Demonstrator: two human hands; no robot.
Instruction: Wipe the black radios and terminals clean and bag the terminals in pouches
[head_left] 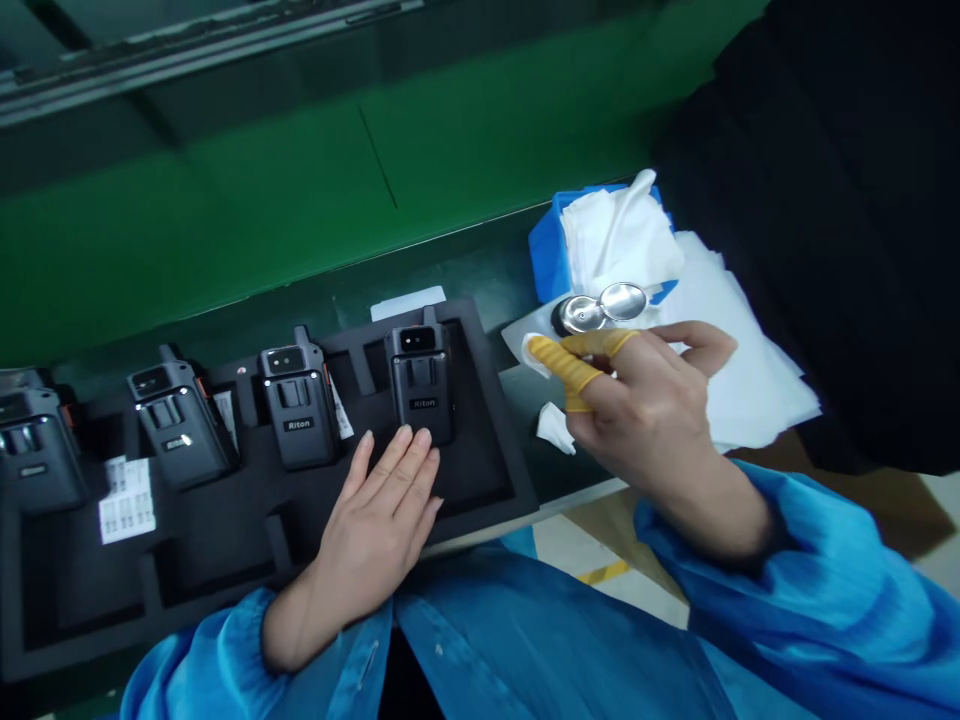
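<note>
One radio is lying near the right end of the black tray; your left hand is resting flat and unclenched at the radio's near end, while your right hand is pinching a white wipe. You may be risking a spill if that hand is knocking the metal pot just beside it. The radio's long axis is running away from you, its antenna pointing toward the green panel.
</note>
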